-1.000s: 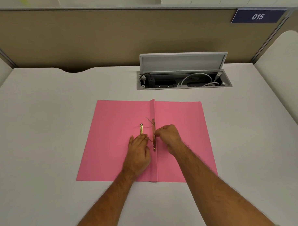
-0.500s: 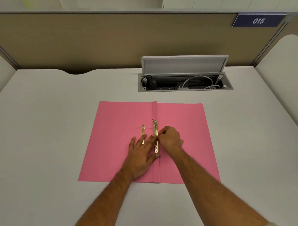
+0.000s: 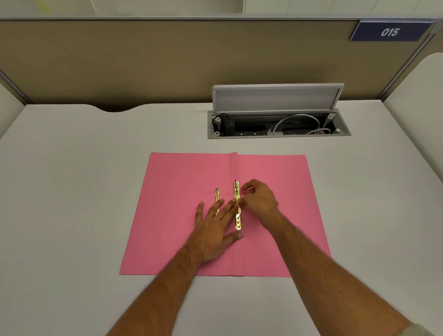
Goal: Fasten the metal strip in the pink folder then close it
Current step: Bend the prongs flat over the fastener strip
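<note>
Metal strip, brass-coloured, flat and narrow, lies along the spine fold of the open pink folder, just right of the crease. Right hand is curled, with thumb and fingertips pinched at the strip near its middle; whether they grip the strip itself or a thin prong on it cannot be told. Left hand lies flat, palm down, fingers spread, pressing the left leaf of the folder; its index fingertip reaches the strip and its thumb tip rests beside the strip's near end.

Two brass pieces are visible: the strip at the spine and a second, thinner bar on the left leaf, partly covered by the left fingers. One folder is present, of matte pink card, rectangular, opened flat on the pale grey desk.

Beyond the folder, one recessed cable box has its grey lid raised, showing white and black cables. One beige partition carries a blue plate marked 015.
</note>
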Motion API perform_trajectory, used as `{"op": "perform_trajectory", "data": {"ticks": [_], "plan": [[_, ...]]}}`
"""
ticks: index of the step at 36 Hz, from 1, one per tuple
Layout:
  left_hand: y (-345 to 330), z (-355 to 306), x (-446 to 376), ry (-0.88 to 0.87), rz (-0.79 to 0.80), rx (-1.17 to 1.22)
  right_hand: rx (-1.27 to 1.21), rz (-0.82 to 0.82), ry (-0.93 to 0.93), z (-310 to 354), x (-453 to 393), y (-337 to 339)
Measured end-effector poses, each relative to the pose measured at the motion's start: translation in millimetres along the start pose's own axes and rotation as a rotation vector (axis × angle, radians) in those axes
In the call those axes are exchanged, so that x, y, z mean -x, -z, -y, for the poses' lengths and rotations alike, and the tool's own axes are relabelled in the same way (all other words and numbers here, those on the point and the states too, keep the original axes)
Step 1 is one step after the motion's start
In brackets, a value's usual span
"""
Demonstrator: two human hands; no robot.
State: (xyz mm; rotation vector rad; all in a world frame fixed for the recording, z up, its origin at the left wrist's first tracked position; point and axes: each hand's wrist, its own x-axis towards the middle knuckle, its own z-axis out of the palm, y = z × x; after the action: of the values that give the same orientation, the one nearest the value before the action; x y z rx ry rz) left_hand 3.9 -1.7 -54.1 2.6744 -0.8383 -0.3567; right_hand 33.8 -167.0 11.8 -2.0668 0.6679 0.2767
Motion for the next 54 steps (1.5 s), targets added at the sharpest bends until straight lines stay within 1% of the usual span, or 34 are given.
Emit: {"op": "perform_trajectory", "data": {"ticks": [3,5,9,14,18,25,31,36,44,47,51,54], "plan": [[-0.4,0.7,-0.9,0.006,0.007,0.015,-0.057,0.024,0.079,2.6,-4.5,2.6],[-0.4,1.2,-1.7,0.010,0.012,0.019,-0.011,0.035,0.145,4.6,-8.0,2.0],[-2.4,2.4,-1.1,0.001,0.006,-0.003,0.133,-0.011,0.232,6.1,-14.6,-1.4],[-4.5,3.1,-1.7,0.001,0.000,-0.003,0.143,-0.046,0.294,1.7,-22.5,0.5],[-5.2,2.8,-1.3,0.001,-0.002,-0.003,0.134,-0.067,0.303,0.2,-34.2,5.4],[-4.8,2.9,-1.0,0.004,-0.014,0.010,0.249,-0.043,0.310,5.7,-46.7,3.5],[-4.8,2.5,-0.2,0.000,-0.020,0.020,0.309,-0.068,0.305,8.2,-51.5,-3.4],[-4.4,1.4,-0.5,0.003,-0.014,0.008,0.324,-0.076,0.373,5.4,-51.9,-2.8],[-2.6,3.5,1.1,0.011,0.000,0.005,0.364,-0.006,0.496,8.8,-55.4,-7.7],[-2.3,1.8,0.7,0.007,0.001,0.006,0.382,-0.005,0.525,9.2,-57.0,-6.1],[-3.0,0.7,0.6,0.006,-0.004,0.006,0.394,-0.005,0.526,9.2,-58.6,-5.1],[-3.4,0.7,0.3,0.007,-0.005,0.008,0.374,0.001,0.485,11.9,-61.0,-4.3]]}}
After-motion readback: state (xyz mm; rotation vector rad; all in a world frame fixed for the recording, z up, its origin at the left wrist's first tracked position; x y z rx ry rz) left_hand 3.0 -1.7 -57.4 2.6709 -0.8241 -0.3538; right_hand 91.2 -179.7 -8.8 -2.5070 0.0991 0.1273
